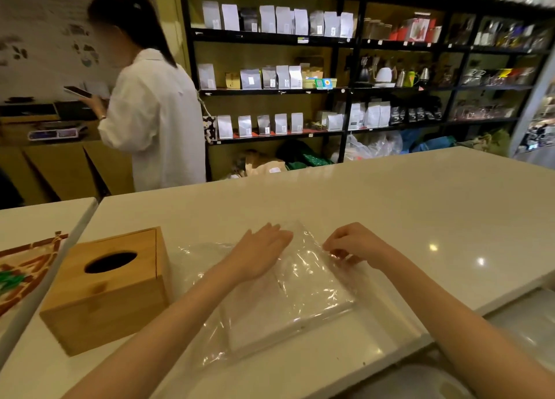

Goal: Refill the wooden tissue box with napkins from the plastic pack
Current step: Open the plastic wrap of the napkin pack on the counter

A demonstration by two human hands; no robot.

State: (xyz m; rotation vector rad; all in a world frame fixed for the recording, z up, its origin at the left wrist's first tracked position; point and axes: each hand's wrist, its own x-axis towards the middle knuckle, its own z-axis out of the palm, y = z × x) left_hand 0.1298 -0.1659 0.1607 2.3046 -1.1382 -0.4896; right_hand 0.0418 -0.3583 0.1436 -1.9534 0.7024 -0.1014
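Note:
A clear plastic pack (288, 305) of white napkins lies flat on the white counter (390, 206) in front of me. My left hand (261, 248) rests flat on the pack's far left part, fingers together and palm down. My right hand (351, 245) pinches the crinkled plastic at the pack's far right edge. The wooden tissue box (105, 290) stands to the left of the pack, upright, its dark oval slot facing up. No napkin shows in the slot.
A patterned mat or tray (21, 275) lies on a second counter at the far left. A person in a white coat (153, 113) stands beyond the counter, holding a phone. Shelves of bags (279, 77) line the back wall.

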